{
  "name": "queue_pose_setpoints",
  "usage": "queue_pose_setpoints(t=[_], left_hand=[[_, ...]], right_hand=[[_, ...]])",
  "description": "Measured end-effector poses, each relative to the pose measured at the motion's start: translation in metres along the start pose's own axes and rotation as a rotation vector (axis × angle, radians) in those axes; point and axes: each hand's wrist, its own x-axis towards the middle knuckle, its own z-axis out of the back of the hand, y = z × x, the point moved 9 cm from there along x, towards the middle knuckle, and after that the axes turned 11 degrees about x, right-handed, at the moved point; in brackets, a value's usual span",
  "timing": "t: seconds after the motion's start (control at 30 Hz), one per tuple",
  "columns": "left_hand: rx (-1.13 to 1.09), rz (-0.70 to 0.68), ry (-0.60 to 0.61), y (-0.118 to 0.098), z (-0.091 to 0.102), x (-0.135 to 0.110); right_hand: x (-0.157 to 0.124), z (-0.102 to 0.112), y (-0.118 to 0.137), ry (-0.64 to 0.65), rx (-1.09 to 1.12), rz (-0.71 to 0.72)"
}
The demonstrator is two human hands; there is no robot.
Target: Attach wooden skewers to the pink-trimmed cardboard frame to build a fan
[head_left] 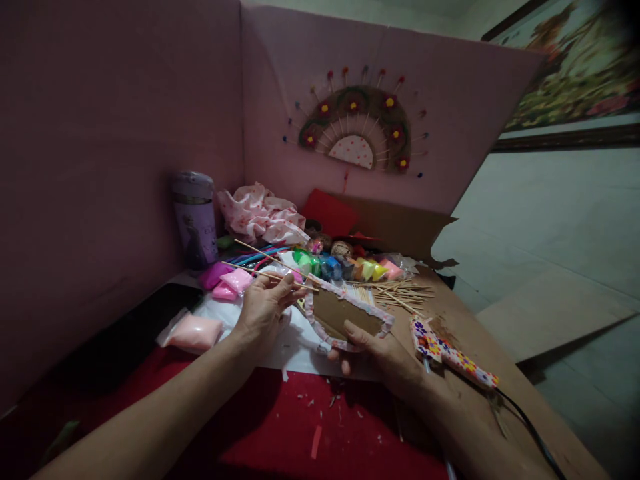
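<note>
My left hand pinches a thin wooden skewer between thumb and fingers, its tip lying over the edge of a cardboard piece. A second skewer runs above it toward the same piece; whether it is attached there I cannot tell. My right hand grips the cardboard piece from its lower right, thumb on top. Pale patterned fabric is folded around the cardboard's rim, leaving brown board bare in the middle. Close to my right wrist lies a flower-patterned glue gun with a black cord.
Loose sticks lie right of centre. Bags of coloured clay, a peach bag, crumpled dotted fabric and a purple tumbler stand around. A fan-shaped decoration hangs on the pink panel. Scraps litter the red cloth.
</note>
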Motion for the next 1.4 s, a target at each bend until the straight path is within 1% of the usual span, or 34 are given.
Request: queue_pose_setpoints(t=[0.37,0.57,0.73,0.87,1.0,1.13,1.3,1.4], left_hand=[[0.01,0.05,-0.009,0.0015,-0.0011,-0.0034],[-0.021,0.009,-0.003,-0.0027,-0.0033,-0.0029],[-0.041,-0.009,0.007,-0.004,-0.0034,-0.0023],[-0.041,0.004,0.003,-0.0047,-0.004,-0.004],[-0.037,0.012,0.008,-0.0059,-0.0052,-0.0054],[-0.042,0.02,0.006,-0.006,-0.0053,-0.0055],[-0.051,0.006,0.019,-0.0069,-0.0058,-0.0057],[-0.042,0.003,0.014,-0.0068,-0.0048,-0.0061]], right_hand=[[0.0001,-0.001,-0.0011,0.007,-0.004,0.003],[0.0001,-0.0015,0.0026,0.012,-0.041,0.038],[-0.0015,-0.0048,0.0037,0.015,-0.028,0.022],[-0.002,-0.0078,0.0059,0.014,0.003,0.024],[-0.0017,-0.0076,0.007,0.01,-0.019,0.043],[-0.0011,-0.0078,0.0058,0.033,-0.03,0.056],[-0.0013,-0.0091,0.004,0.049,-0.066,0.045],[-0.0014,-0.0098,0.0055,0.059,-0.076,0.064]])
